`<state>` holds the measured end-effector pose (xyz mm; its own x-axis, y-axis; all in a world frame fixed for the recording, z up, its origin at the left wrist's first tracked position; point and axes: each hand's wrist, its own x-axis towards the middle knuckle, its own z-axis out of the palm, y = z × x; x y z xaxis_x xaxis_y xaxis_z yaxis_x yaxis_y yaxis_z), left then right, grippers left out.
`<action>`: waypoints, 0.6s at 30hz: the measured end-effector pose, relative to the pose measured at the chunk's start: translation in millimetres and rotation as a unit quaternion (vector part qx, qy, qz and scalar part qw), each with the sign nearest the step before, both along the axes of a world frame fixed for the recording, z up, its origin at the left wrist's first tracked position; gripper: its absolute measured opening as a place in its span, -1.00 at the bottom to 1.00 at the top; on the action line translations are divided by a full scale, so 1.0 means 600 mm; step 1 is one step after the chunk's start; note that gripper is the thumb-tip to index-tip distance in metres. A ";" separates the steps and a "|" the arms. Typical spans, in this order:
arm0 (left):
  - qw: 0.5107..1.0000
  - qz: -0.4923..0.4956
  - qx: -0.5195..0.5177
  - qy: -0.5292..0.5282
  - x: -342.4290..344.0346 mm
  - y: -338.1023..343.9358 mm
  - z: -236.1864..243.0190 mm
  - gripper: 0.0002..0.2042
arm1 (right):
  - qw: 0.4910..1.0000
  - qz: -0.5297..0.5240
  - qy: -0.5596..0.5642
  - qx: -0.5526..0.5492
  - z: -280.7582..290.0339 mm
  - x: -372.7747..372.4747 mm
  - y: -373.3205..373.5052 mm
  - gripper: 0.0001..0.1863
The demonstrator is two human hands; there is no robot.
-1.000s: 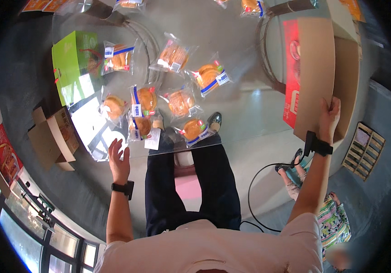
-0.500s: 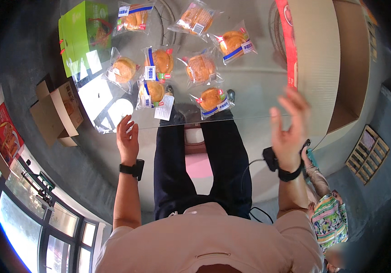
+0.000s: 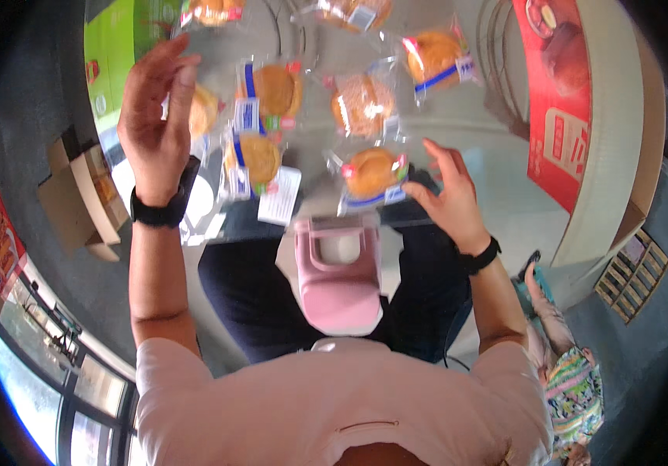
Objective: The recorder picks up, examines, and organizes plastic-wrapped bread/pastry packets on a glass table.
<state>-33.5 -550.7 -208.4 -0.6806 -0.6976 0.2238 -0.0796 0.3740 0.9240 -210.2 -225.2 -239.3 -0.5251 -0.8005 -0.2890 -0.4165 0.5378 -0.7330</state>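
Observation:
Several round buns in clear wrappers lie spread over a glass table. My left hand (image 3: 156, 116) hovers over the left side with fingers stretched and apart, holding nothing. It partly hides a wrapped bun (image 3: 203, 110). My right hand (image 3: 452, 200) is open beside the near right wrapped bun (image 3: 373, 172); its thumb comes close to the wrapper, and I cannot tell whether they touch. Between the hands are a wrapped bun (image 3: 278, 90), a sugary-looking bun (image 3: 363, 105) and a near left bun (image 3: 254, 159) beside a white paper slip (image 3: 279, 198). Another wrapped bun (image 3: 433, 58) lies farther right.
A green box (image 3: 107, 70) stands at the left edge of the table, a large red-sided carton (image 3: 563, 101) at the right. Below the table edge is a pink stool (image 3: 338, 291). Open cardboard (image 3: 89, 194) and a wooden pallet (image 3: 633, 276) are on the floor; another person (image 3: 571, 388) is at lower right.
My left hand has moved up over the table's left side. My right hand has come down and left, from near the carton to the near right bun. My view and body have shifted forward.

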 end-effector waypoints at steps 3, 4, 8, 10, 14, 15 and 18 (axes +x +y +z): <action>0.993 -0.071 -0.086 -0.042 -0.030 0.003 0.006 -0.80 | 0.998 -0.050 -0.036 -0.025 -0.026 -0.009 -0.004 -0.29; 0.992 -0.077 -0.084 -0.058 -0.032 0.015 0.008 -0.80 | 0.997 -0.056 -0.050 -0.021 -0.027 -0.009 -0.005 -0.28; 0.943 -0.209 -0.244 -0.092 -0.014 0.048 0.012 -0.73 | 0.996 -0.034 -0.058 -0.052 -0.020 0.006 -0.004 -0.16; 0.945 -0.221 -0.220 -0.100 0.010 0.086 0.014 -0.75 | 0.997 -0.001 -0.039 -0.060 -0.010 0.028 0.001 0.05; 0.950 -0.216 -0.211 -0.077 0.085 0.161 0.001 -0.73 | 0.989 0.019 0.089 -0.118 -0.024 0.081 -0.006 0.23; 0.955 -0.205 -0.200 -0.076 0.109 0.179 0.001 -0.72 | 0.987 0.021 0.095 -0.126 -0.029 0.093 -0.006 0.23; 0.981 -0.155 -0.076 -0.093 0.161 0.248 0.008 -0.74 | 0.973 -0.038 0.136 -0.182 -0.049 0.105 0.012 0.18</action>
<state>63.2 -401.8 -203.8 -0.8933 -0.4193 0.1621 -0.1015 0.5395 0.8358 -147.2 -217.9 -268.5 -0.6039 -0.7798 0.1649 -0.5916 0.3000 -0.7483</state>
